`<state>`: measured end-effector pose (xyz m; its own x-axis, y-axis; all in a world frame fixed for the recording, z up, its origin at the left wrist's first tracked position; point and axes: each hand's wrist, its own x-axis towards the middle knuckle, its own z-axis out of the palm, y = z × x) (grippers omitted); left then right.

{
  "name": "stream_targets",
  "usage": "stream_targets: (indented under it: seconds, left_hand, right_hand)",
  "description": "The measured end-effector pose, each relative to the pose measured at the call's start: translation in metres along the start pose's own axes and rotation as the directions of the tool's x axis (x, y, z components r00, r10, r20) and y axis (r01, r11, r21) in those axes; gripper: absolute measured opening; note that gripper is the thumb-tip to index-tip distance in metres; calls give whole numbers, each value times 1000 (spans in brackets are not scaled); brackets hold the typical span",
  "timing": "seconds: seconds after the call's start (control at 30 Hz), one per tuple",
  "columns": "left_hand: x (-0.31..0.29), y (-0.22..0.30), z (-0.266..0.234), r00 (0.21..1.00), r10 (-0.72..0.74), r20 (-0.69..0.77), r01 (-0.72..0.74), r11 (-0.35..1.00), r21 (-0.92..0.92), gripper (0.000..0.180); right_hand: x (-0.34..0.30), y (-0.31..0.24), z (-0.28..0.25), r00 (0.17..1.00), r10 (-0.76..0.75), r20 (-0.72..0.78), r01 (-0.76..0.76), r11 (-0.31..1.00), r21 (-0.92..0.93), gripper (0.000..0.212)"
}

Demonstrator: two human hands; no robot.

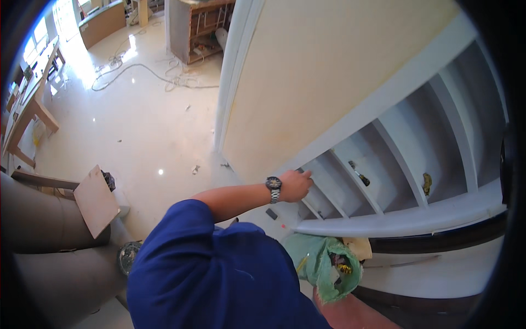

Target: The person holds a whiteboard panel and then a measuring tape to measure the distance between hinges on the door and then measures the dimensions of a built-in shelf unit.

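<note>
My left hand (296,186), with a metal watch (273,190) on its wrist, reaches right to the near end of a white shelf unit (378,219). Its fingers are curled at the panel's edge beside a small dark piece (299,170); what they grip is too small to make out. At lower right is a green woven sack (315,255), its frayed mouth showing yellow and dark items. Behind it runs a skin-coloured shape that looks like my right forearm (356,313); the hand itself is hidden. A yellow-and-black tool (360,174) and a crumpled yellow thing (427,184) lie in the compartments.
A large cream panel (329,71) rises beside the shelves. On the glossy floor are a small dark block (271,214), scraps and a long cable (145,66). Large grey-brown rolls (60,274) and a thin board (97,202) stand left, near a wooden workbench (33,104).
</note>
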<state>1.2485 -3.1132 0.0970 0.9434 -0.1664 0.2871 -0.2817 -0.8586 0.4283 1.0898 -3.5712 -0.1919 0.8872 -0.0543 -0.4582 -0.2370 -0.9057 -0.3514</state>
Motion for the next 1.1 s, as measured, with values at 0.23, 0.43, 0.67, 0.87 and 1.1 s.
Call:
stream_targets:
  seconds: [0.23, 0.43, 0.67, 0.87, 1.1]
  left_hand:
    - [-174, -88, 67, 838, -148, 525, 384, 843, -376, 38]
    - [-240, -116, 12, 736, -280, 616, 665, 132, -735, 46]
    - [-277, -151, 3, 737, -445, 509, 383, -346, -856, 32]
    - [-282, -155, -36, 799, -461, 385, 549, 300, -780, 38]
    - [-273, -149, -43, 859, -344, 379, 507, 470, -722, 74]
  right_hand:
    - [-29, -213, -1, 943, -321, 88, 279, 907, 316, 35]
    - [-67, -451, 1, 778, -430, 457, 330, 900, 285, 32]
    - [-103, -524, 39, 636, -535, 556, 400, 845, 356, 30]
    - [-73, -516, 54, 798, -360, 484, -169, 637, 752, 35]
    - [-53, -531, 59, 714, -446, 540, -456, 288, 842, 40]
